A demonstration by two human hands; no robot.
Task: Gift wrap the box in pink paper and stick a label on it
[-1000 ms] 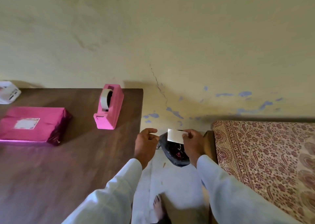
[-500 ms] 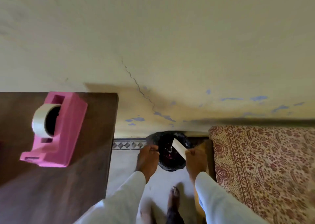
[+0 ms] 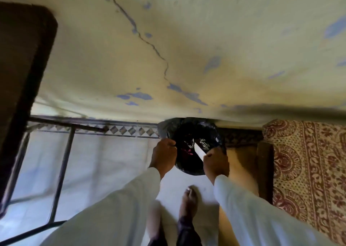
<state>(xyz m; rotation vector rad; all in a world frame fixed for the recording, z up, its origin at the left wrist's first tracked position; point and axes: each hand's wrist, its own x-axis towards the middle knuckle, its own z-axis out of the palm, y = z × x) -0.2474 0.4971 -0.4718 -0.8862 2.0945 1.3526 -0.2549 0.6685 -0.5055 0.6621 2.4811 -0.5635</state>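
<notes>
The view has tipped down since a second ago. The pink box and the pink tape holder have slid out of sight, and only a dark corner of the table [image 3: 24,58] shows at the top left. Both hands have gone down to the black bin bag [image 3: 198,129], which sits on the floor against the wall, beside the bed cover [image 3: 309,171]. The left hand [image 3: 163,157] has its fingers curled round the left rim of the bag and seems to hold it open. The right hand [image 3: 215,162] pinches a small white paper slip [image 3: 198,151] by its lower end. The slip pokes up over the right side of the bag's mouth. The pink box can't be seen now, so I can't tell how it lies. The slip is probably the peeled back of the label. It looks thin, light and bendy, so a soft pinch at one end is enough. It could float off to the side, so it is best let go low, right over the hole. A bare foot [image 3: 189,199] stands just below the bag.
</notes>
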